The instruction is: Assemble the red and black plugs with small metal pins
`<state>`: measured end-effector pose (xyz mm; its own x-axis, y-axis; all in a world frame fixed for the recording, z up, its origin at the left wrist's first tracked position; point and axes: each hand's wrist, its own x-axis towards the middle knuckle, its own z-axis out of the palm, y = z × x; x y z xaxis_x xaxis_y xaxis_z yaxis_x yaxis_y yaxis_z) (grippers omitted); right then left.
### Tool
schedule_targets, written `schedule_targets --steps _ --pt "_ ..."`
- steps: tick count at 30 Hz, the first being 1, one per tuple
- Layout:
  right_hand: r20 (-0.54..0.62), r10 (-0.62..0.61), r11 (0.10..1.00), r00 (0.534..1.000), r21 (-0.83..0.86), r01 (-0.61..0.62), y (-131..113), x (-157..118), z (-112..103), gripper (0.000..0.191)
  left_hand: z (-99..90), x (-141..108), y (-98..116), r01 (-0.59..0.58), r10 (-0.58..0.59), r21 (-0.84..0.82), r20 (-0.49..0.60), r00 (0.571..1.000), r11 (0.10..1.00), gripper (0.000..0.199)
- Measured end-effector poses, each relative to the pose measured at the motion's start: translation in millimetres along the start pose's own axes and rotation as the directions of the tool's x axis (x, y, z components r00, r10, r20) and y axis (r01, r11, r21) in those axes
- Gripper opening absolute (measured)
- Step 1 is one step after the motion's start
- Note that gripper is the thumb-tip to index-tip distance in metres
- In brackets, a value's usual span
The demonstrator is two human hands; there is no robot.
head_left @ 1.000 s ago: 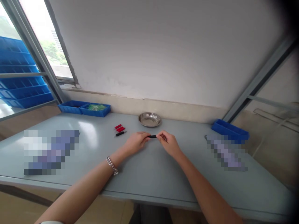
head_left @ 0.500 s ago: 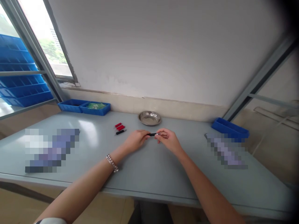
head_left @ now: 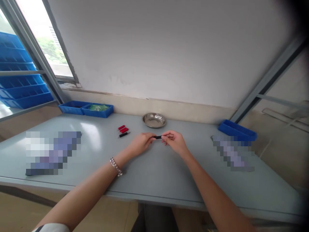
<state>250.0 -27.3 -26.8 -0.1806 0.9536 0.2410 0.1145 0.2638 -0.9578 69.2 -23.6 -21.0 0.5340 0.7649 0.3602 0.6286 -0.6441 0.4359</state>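
Slim black rod (head_left: 158, 137) — nearly level, pinched between hands (head_left: 144, 141)

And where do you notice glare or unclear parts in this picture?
Head view: white glare on the table, left of the red pieces; head view: window washed out, picture's upper-right corner dark; head view: held black piece too small for detail.

The head view looks forward and down at the table (head_left: 156, 174).

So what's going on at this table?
A person's left hand and right hand hold a slim black cylindrical piece between them, over a smooth grey table. Off to the left lie small red cylindrical pieces and another black one. A round, shiny metal dish sits beyond the hands.
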Motion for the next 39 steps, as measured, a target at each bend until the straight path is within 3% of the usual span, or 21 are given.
schedule_targets --steps 4,8,11,14,23,26,29,33,39 --pt "-0.001 -0.007 0.999 1.0 0.045 0.007 -3 0 -2 0.02 -1.9 0 5 0.109 -0.118 -0.295 -0.011 0.993 0.949 0.029" --pt "0.003 0.018 0.994 1.0 0.109 -0.018 -7 -1 -2 0.021 -4.0 1 6 0.211 -0.202 -0.651 0.09 0.975 0.729 0.031" --pt "0.017 0.025 0.992 1.0 0.124 -0.027 -9 -3 0 0.022 -4.2 2 4 0.278 -0.249 -0.772 0.161 0.955 0.571 0.032" --pt "0.025 0.026 0.994 0.999 0.104 -0.028 -11 -4 2 0.021 -4.3 2 3 0.341 -0.304 -0.797 0.207 0.93 0.499 0.034" --pt "0.02 0.048 0.996 0.999 0.071 -0.049 -5 -4 6 0.02 -8.2 2 0 0.24 -0.211 -0.653 0.123 0.97 0.718 0.03" --pt "0.01 0.05 0.994 0.999 0.092 -0.051 -2 -2 5 0.02 -8.1 4 0 0.23 -0.223 -0.649 0.094 0.97 0.725 0.03" --pt "-0.069 0.034 0.997 0.997 0.076 -0.029 1 1 1 0.021 -13.0 5 -3 0.2 -0.272 -0.638 -0.015 0.962 0.743 0.03" --pt "-0.225 -0.046 0.998 0.973 -0.062 0.033 5 5 -8 0.018 -27.3 7 -22 0.214 -0.398 -0.547 -0.242 0.885 0.81 0.032" --pt "-0.328 -0.018 0.993 0.944 -0.12 -0.023 13 10 -23 0.024 -50.4 0 -62 0.384 -0.52 -0.355 -0.498 0.694 0.853 0.028"
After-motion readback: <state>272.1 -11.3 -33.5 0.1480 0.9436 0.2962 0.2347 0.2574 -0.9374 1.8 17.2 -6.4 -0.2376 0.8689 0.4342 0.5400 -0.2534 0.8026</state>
